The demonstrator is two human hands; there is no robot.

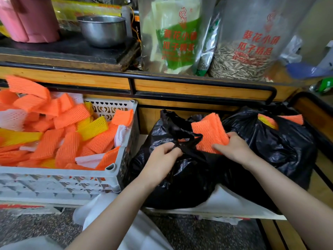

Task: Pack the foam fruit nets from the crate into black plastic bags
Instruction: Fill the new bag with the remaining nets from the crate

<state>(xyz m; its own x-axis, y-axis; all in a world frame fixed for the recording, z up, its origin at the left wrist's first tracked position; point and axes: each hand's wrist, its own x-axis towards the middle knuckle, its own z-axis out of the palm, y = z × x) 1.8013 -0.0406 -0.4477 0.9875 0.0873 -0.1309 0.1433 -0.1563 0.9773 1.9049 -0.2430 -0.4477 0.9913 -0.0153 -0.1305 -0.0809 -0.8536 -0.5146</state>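
A grey plastic crate [59, 179] at the left holds several orange, yellow and white foam fruit nets [70, 139]. To its right stands a black plastic bag [180, 181] with its mouth open. My left hand [163, 156] grips the bag's rim and handle. My right hand [234, 147] holds a stack of orange nets [210, 132] in the bag's mouth. A second black bag [281, 147] farther right shows orange and yellow nets at its top.
A wooden counter edge with black trim [198, 87] runs behind the crate and bags. On it stand a steel bowl [103, 29], pink rolls [30, 20] and clear bags of sunflower seeds [241, 62]. White sheet [232, 204] lies under the bags; speckled floor below.
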